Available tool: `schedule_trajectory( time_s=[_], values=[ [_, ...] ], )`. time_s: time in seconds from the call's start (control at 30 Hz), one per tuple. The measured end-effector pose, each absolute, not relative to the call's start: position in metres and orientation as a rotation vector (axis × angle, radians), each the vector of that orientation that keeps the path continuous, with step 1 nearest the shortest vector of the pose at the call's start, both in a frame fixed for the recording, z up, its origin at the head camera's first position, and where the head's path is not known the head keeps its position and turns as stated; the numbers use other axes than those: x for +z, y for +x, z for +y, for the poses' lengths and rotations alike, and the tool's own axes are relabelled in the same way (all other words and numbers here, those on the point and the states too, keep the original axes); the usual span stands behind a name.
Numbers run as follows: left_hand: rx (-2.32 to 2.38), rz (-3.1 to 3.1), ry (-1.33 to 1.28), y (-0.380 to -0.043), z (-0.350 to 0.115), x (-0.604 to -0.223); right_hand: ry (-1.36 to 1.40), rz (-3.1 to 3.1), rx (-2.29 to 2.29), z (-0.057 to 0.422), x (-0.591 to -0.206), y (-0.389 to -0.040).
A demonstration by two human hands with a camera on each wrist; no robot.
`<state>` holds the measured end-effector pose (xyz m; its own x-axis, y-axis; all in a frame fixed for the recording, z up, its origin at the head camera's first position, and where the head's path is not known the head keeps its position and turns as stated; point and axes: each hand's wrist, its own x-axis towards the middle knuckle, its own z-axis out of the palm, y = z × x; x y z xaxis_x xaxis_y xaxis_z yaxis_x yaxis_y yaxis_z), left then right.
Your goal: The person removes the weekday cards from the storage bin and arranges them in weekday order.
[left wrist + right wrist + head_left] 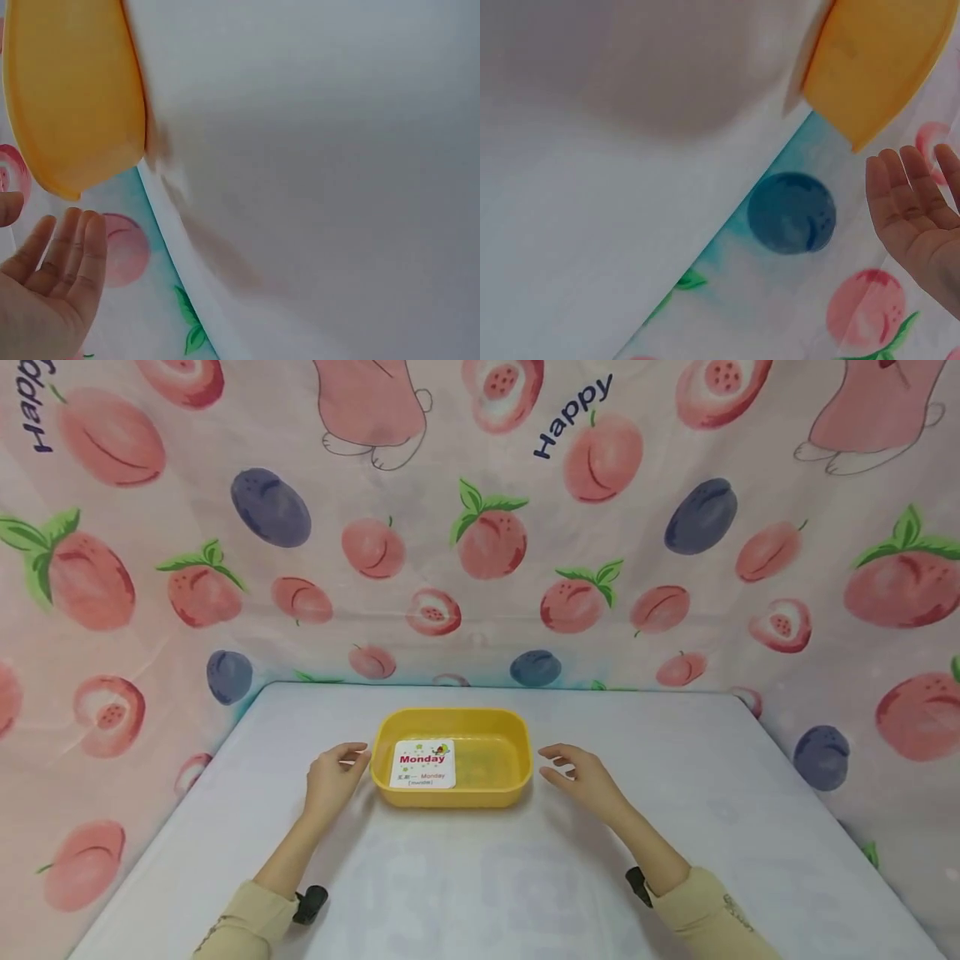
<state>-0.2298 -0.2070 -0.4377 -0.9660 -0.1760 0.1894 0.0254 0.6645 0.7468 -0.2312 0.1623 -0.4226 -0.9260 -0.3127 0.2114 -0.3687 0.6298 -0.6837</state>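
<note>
A yellow rectangular plastic tub [457, 798] stands towards the back of the white table. Inside it, on the left side, lies a white card [423, 770] printed "Monday" in red. My left hand [333, 783] is beside the tub's left end, fingers relaxed and fingertips close to the rim. At the opposite end, my right hand [587, 779] has loosely bent fingers pointing at the tub, with a small gap between. Both wrist views show an outer wall of the tub [79, 82] and a palm with nothing in it.
The white tabletop [480, 885] extends in front of the tub and to both sides. Behind it hangs a pink cloth [480, 635] printed with peaches, blue fruit and "Happy". Small black devices [311, 904] sit at both wrists, by the beige sleeves [251, 920].
</note>
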Motion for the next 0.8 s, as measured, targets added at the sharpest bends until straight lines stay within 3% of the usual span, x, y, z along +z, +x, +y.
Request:
schedule_trajectory(
  time_s=[0.4,0.8],
  values=[
    [-1.737,-2.63,0.399,-0.261,-0.21,-0.432,0.748,-2.747,1.259,0.11,-0.408,-0.24],
    [-2.036,-2.725,0.483,-0.284,-0.216,-0.412,0.677,-2.853,1.283,0.067,-0.404,-0.261]
  ],
)
